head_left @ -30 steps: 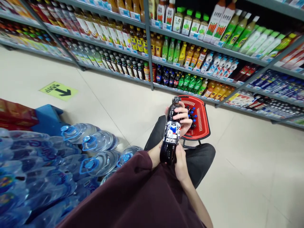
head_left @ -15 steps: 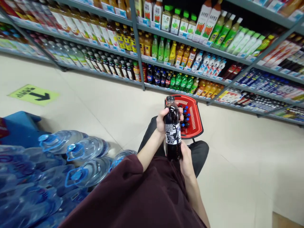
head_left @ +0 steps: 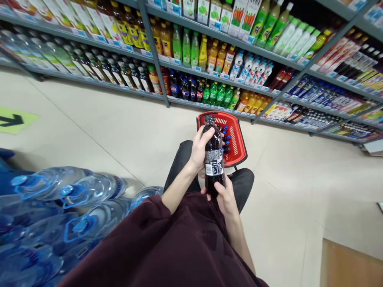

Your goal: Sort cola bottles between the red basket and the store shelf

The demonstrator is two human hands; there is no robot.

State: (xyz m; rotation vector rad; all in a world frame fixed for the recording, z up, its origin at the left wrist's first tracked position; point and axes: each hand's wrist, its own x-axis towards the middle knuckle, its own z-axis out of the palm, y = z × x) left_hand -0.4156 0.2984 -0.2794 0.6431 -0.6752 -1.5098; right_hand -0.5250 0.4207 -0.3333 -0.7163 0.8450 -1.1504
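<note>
I hold a dark cola bottle (head_left: pixel 213 159) upright in front of me with both hands. My left hand (head_left: pixel 200 148) is wrapped round its upper half from the left. My right hand (head_left: pixel 225 198) grips its base from below. The bottle's label shows small print and a barcode toward me. Just behind the bottle, a red shopping basket (head_left: pixel 239 147) stands on the floor with several blue-capped dark bottles (head_left: pixel 226 139) inside it. My dark trouser legs (head_left: pixel 182 163) reach toward the basket.
Shelves of drink bottles (head_left: pixel 209 56) run along the far side of the aisle. Large blue-capped water jugs (head_left: pixel 68 199) lie stacked at my left. A green arrow sticker (head_left: pixel 13 119) marks the pale floor at left. A wooden floor patch (head_left: pixel 350 263) shows at bottom right.
The bottle has been turned in my hands: the Pepsi logo faced me before, now the back label with the barcode does. My left hand has shifted from behind the bottle to its left side.
</note>
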